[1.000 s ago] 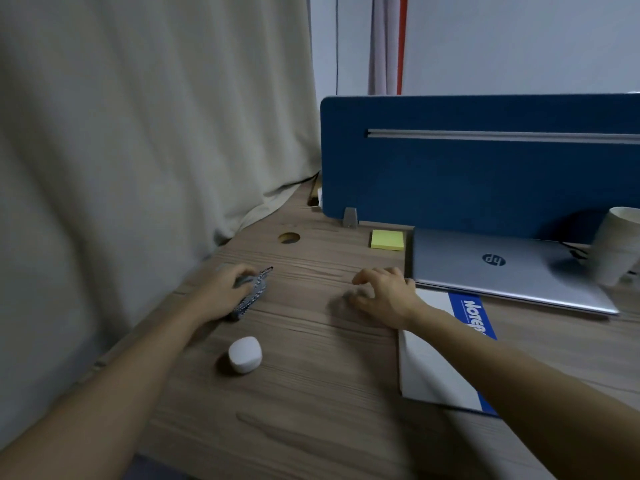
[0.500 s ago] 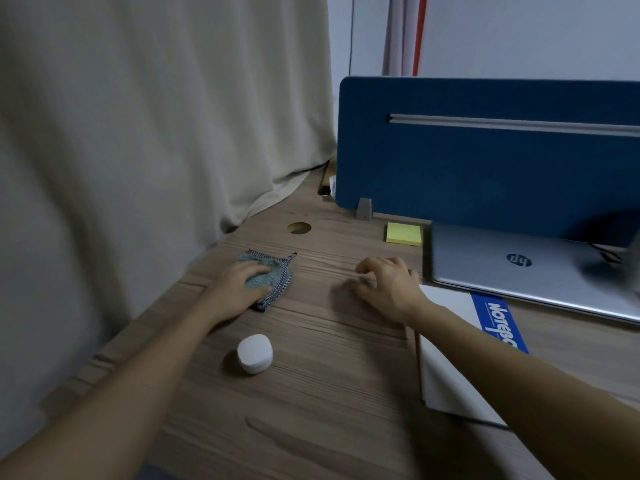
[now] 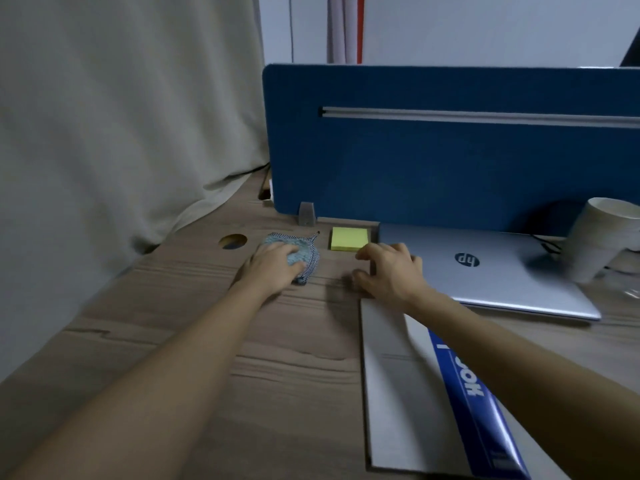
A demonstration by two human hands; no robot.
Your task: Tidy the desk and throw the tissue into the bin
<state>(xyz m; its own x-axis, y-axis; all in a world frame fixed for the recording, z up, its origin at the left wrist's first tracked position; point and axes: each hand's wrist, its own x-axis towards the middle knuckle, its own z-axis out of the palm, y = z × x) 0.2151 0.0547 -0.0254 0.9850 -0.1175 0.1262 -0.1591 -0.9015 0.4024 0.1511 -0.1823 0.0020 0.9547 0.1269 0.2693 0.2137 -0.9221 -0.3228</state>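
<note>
My left hand [image 3: 273,266] lies flat on a small blue-grey patterned cloth [image 3: 304,252] on the wooden desk [image 3: 194,306], pressing it down near the back of the desk. My right hand [image 3: 389,271] rests with curled fingers at the corner where the white and blue notebook [image 3: 398,393] meets the closed silver laptop [image 3: 502,271]; it holds nothing that I can see. A yellow sticky-note pad [image 3: 349,239] lies just beyond, between the two hands. No tissue and no bin are in view.
A blue divider panel [image 3: 433,161] stands along the back of the desk. A white paper cup [image 3: 595,239] stands at the far right by the laptop. A round cable hole [image 3: 234,241] sits left of the cloth. A beige curtain [image 3: 121,116] hangs on the left.
My left hand has slid the cloth away from me toward the divider, close to the sticky notes. The white round object near the front has left the view.
</note>
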